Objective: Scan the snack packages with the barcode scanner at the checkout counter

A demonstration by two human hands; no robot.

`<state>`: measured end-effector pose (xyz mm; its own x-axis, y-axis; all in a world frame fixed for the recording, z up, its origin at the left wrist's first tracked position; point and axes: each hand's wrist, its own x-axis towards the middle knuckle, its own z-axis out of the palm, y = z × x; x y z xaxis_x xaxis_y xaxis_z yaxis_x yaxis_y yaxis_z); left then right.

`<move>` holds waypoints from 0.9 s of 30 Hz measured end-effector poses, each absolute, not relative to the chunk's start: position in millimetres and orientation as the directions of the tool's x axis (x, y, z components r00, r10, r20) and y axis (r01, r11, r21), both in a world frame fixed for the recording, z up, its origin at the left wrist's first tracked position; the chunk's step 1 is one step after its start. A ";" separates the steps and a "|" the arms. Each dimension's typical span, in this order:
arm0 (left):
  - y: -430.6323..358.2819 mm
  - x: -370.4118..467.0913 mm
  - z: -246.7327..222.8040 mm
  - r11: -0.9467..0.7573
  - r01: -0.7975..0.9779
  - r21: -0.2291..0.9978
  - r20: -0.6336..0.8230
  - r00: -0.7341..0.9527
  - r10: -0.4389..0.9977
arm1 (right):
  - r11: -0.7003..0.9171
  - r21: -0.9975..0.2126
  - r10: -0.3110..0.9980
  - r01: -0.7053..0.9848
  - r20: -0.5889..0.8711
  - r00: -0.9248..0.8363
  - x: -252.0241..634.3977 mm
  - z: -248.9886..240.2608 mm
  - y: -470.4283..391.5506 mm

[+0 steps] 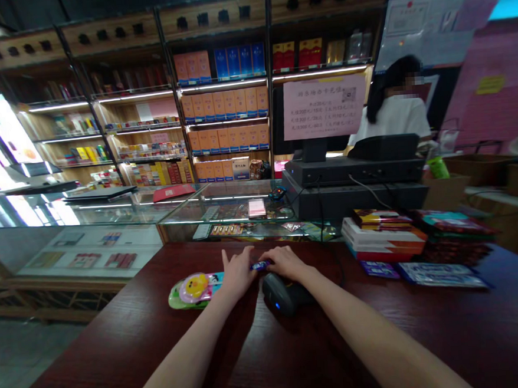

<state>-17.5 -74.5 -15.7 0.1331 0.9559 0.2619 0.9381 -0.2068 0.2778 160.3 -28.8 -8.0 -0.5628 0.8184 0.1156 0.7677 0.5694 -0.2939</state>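
Observation:
A small shiny purple packet (pixel 260 266) is stretched between my two hands, just above the dark red wooden table. My left hand (pixel 239 271) pinches its left end, with the outer finger raised. My right hand (pixel 285 261) grips the other end, its fingers curled over the packet and partly hiding it. Right below my right hand lies a black barcode scanner (pixel 278 293) with a lit blue light. Beside my left hand, partly covered by it, are colourful packages (pixel 195 289), one with a yellow duck face.
Stacked boxes and snack packets (pixel 384 235) stand on the table's right side, with flat packets (pixel 442 274) before them. Beyond the table are a glass display counter (pixel 224 205) and a monitor (pixel 313 149) bearing a paper sign. A person in white (pixel 398 119) is behind it.

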 end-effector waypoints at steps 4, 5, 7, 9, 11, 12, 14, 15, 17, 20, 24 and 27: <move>-67.4 -17.2 -18.2 -0.289 0.878 0.381 0.380 0.137 0.915 | 0.558 -0.320 0.829 0.766 0.186 -0.527 173.3 -0.5 -30.9; -65.6 -16.7 -17.9 -0.311 0.853 0.420 0.406 0.130 0.905 | 0.556 -0.343 0.831 0.757 0.216 -0.513 177.9 1.2 -31.0; -62.7 -14.2 -16.6 -0.359 0.781 0.511 0.450 0.114 0.886 | 0.559 -0.427 0.829 0.711 0.300 -0.473 187.8 3.5 -31.1; -60.5 -9.9 -14.9 -0.419 0.696 0.582 0.488 0.113 0.865 | 0.574 -0.501 0.818 0.648 0.382 -0.430 197.9 3.6 -31.7; -59.3 -4.7 -13.9 -0.495 0.615 0.613 0.536 0.137 0.833 | 0.593 -0.541 0.803 0.596 0.456 -0.385 207.1 2.3 -33.9; -58.9 -1.9 -14.0 -0.536 0.573 0.620 0.564 0.150 0.812 | 0.602 -0.552 0.794 0.577 0.490 -0.360 211.2 1.3 -35.7; -58.3 3.2 -15.1 -0.609 0.472 0.637 0.616 0.163 0.771 | 0.613 -0.557 0.778 0.560 0.547 -0.309 218.6 -0.6 -40.5; -58.0 5.5 -16.2 -0.635 0.419 0.649 0.634 0.164 0.756 | 0.615 -0.550 0.772 0.565 0.568 -0.287 222.1 -1.5 -43.3; -57.3 9.6 -18.9 -0.661 0.334 0.672 0.650 0.161 0.742 | 0.615 -0.521 0.758 0.591 0.597 -0.262 228.6 -3.8 -48.9; -56.2 14.6 -22.8 -0.657 0.286 0.698 0.640 0.165 0.751 | 0.607 -0.463 0.739 0.646 0.629 -0.244 237.3 -8.2 -56.1; -56.5 18.6 -24.4 -0.635 0.259 0.728 0.609 0.181 0.772 | 0.636 -0.364 0.659 0.681 0.716 -0.233 243.6 -12.7 -64.8; -58.4 19.0 -22.4 -0.637 0.260 0.725 0.612 0.181 0.770 | 0.675 -0.268 0.560 0.687 0.793 -0.241 244.2 -13.1 -70.7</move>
<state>19.0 -58.4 -22.4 0.1809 0.7701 0.6117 0.2599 -0.6373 0.7255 244.2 -70.7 -13.1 -0.2410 0.5599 0.7927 0.6870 0.6754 -0.2681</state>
